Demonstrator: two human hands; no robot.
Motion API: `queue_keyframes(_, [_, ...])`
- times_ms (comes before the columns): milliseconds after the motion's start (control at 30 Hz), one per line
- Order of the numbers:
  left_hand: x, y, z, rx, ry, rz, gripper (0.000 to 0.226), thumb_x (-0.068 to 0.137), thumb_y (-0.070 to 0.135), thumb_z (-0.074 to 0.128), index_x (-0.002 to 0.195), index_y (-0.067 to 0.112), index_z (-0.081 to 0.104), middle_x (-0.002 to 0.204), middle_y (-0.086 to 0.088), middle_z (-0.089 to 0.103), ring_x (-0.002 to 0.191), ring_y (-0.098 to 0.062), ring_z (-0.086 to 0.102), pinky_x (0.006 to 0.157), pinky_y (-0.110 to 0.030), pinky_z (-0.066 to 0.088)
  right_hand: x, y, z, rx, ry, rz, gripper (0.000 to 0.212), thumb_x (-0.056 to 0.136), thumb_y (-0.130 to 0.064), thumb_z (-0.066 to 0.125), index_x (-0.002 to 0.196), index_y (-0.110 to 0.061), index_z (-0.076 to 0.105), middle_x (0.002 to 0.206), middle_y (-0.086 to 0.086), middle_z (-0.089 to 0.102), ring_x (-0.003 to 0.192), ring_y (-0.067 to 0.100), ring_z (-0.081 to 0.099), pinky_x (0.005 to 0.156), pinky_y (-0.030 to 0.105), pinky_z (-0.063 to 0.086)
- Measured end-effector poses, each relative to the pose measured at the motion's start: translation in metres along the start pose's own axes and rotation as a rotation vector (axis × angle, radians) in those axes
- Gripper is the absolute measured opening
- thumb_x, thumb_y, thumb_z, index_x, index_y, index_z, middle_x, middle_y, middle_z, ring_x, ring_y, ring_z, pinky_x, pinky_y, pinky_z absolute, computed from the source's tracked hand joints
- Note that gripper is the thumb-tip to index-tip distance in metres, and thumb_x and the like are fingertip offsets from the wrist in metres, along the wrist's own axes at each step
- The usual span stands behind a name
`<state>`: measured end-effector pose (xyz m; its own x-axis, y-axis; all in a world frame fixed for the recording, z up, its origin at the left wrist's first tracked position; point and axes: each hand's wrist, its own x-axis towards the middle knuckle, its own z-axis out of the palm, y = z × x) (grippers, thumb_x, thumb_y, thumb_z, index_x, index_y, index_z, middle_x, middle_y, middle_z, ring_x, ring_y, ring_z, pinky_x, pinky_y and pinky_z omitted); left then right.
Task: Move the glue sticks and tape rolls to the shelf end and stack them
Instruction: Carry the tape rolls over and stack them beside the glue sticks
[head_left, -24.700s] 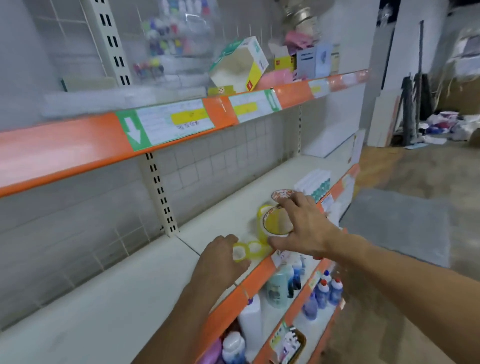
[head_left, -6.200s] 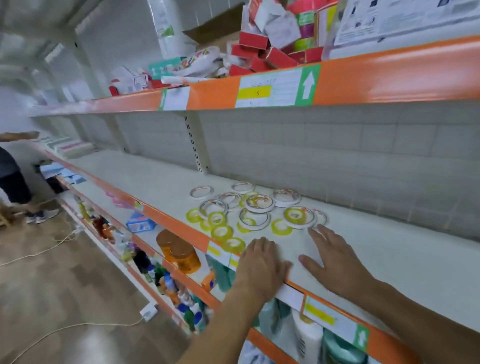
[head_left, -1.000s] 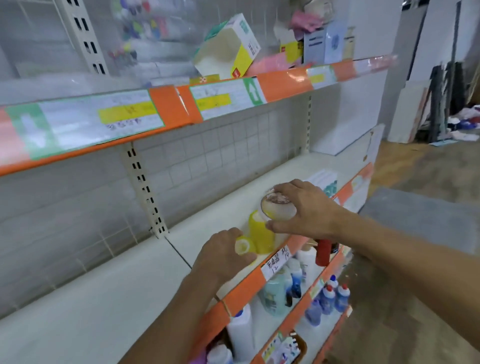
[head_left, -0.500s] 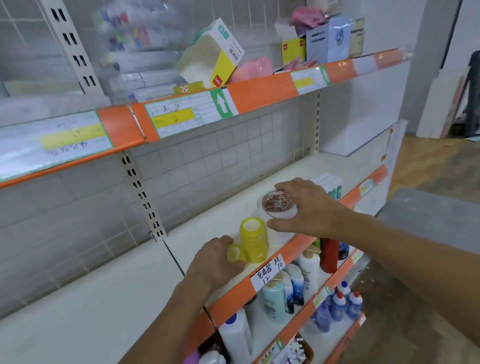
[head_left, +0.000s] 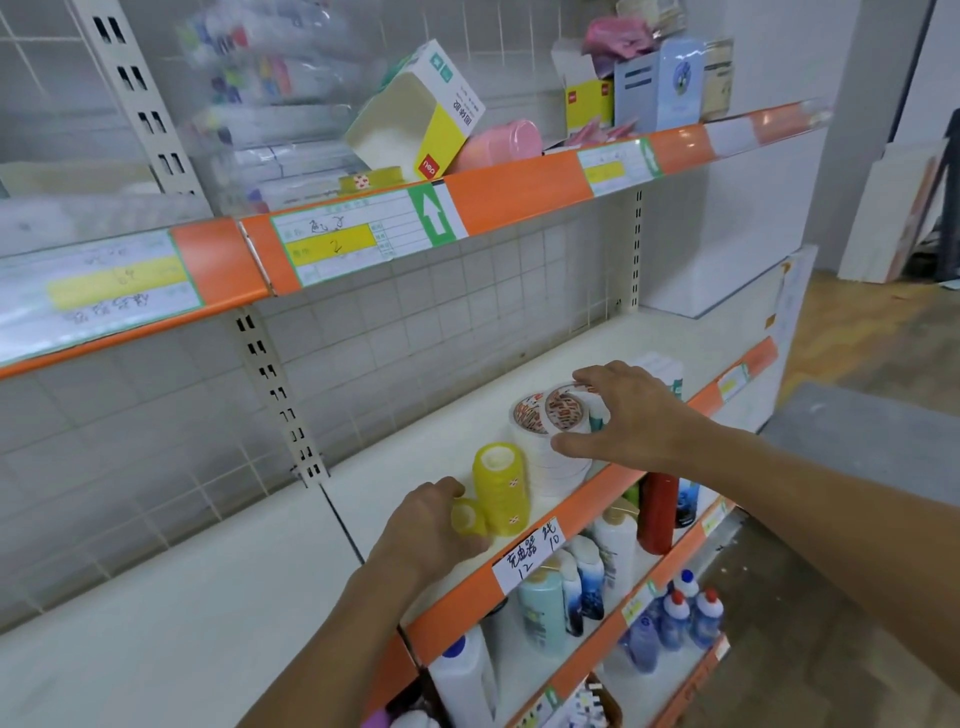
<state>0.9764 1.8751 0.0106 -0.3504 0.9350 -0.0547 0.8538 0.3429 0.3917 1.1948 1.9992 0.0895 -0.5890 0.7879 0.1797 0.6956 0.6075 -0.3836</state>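
1. Compared with a second ago, your right hand (head_left: 631, 415) isn't carrying that white tape roll (head_left: 566, 410) up in the air anymore. It's now down at the white stack (head_left: 550, 457) on the shelf (head_left: 597, 338), fingers curled round the top roll, sitting a bit crooked next to another patterned roll.
2. Your left hand (head_left: 431, 525) has set the small yellow stack (head_left: 470, 517) down just beside the tall yellow stack (head_left: 500, 488), touching it. The fingers look wrapped round it, though the back of the hand hides most of that.
3. So this batch has pretty much landed near the front edge. I'd say what's left is squaring up the top white roll, then another trip for any rolls left further back.
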Motion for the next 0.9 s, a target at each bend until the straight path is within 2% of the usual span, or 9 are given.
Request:
queue_keyframes(367, [0.004, 0.003, 0.004, -0.043, -0.010, -0.020, 0.071, 0.078, 0.041, 0.078, 0.139, 0.022, 0.047, 0.130, 0.000, 0.055, 0.116, -0.016, 0.054, 0.087, -0.021, 0.040, 0.027, -0.013, 0.005, 0.005, -0.033, -0.031, 0.086, 0.076, -0.058, 0.074, 0.145, -0.019, 0.040, 0.134, 0.004, 0.047, 0.127, 0.023, 0.041, 0.108, 0.040, 0.036])
queue_keyframes(667, [0.004, 0.000, 0.003, -0.109, -0.041, -0.027, 0.087, 0.071, 0.050, 0.082, 0.143, 0.023, 0.041, 0.136, 0.002, 0.050, 0.121, -0.014, 0.050, 0.092, -0.023, 0.040, 0.046, -0.020, 0.019, -0.062, -0.104, -0.050, 0.088, 0.076, -0.062, 0.071, 0.146, -0.020, 0.039, 0.134, 0.005, 0.047, 0.126, 0.025, 0.042, 0.105, 0.038, 0.037])
queue_keyframes(900, [0.004, -0.002, 0.002, -0.106, -0.036, -0.013, 0.088, 0.070, 0.054, 0.081, 0.143, 0.023, 0.042, 0.133, 0.002, 0.052, 0.119, -0.015, 0.051, 0.093, -0.025, 0.042, 0.048, -0.016, 0.024, -0.082, -0.120, -0.027, 0.086, 0.076, -0.060, 0.071, 0.145, -0.019, 0.040, 0.132, 0.006, 0.047, 0.125, 0.026, 0.042, 0.105, 0.040, 0.038])
